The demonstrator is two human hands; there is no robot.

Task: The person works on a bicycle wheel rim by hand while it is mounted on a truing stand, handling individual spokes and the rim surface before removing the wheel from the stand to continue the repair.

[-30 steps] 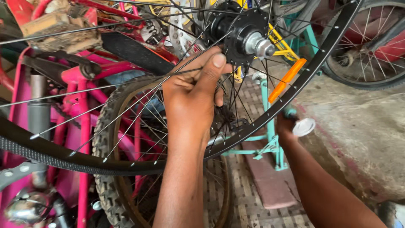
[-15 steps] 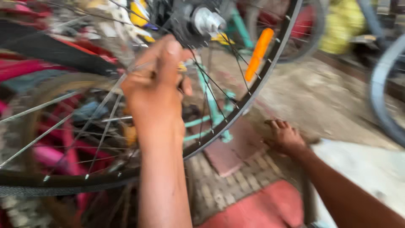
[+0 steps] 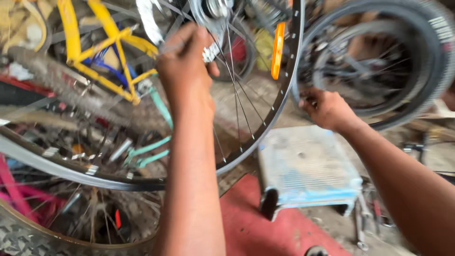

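While the bare wheel rim (image 3: 265, 128) is filling the frame's centre, the left hand (image 3: 187, 66) is pinching a spoke (image 3: 167, 47) near the hub (image 3: 213, 9), and the right hand (image 3: 327, 110) is curling its fingers at the rim's right edge.

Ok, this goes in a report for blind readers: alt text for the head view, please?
A left hand reaches through the spokes of a bare bicycle rim near its hub, while the right hand grips the rim's edge. A pale stool, yellow frame and tyres surround it.
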